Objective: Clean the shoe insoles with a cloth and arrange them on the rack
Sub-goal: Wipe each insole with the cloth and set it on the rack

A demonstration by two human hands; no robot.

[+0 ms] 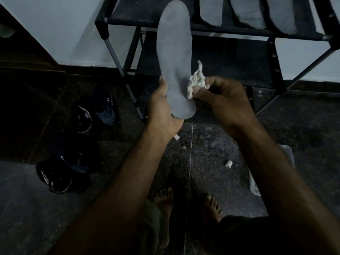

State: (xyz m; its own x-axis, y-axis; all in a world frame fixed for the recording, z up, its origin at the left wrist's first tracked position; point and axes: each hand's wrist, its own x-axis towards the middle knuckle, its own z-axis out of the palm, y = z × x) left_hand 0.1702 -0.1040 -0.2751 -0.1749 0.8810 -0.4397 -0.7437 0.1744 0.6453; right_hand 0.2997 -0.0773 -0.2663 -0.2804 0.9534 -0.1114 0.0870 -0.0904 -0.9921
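My left hand (161,109) grips the heel end of a long grey insole (174,52), which stands upright in front of the rack. My right hand (226,102) pinches a small crumpled white cloth (196,80) against the insole's right edge, low down. The black shoe rack (239,32) stands behind against the wall. Three more grey insoles (211,11) lie side by side on its top shelf at the right.
Several dark shoes (82,116) lie on the floor to the left. A pale plastic container (255,181) sits on the floor at the right, partly behind my right arm. Small white scraps (228,164) dot the dark speckled floor. My bare feet (211,207) are below.
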